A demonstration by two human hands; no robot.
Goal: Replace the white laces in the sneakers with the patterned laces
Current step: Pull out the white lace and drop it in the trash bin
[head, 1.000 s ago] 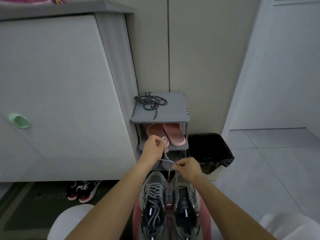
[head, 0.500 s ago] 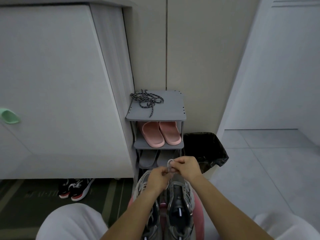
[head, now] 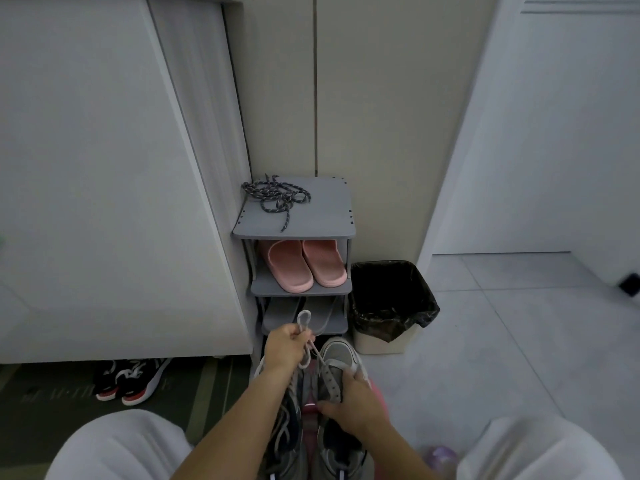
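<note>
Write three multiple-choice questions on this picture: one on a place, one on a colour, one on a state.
1. Where do the patterned laces lie?
A. in the bin
B. on top of the grey rack
C. on the floor
2. What colour are the slippers on the rack?
A. pink
B. blue
C. green
3. What does the left hand grip?
A. nothing
B. a slipper
C. the white lace
1 B: tangled on its top board. 2 A: both look pink. 3 C: its fingers curl round it.
</note>
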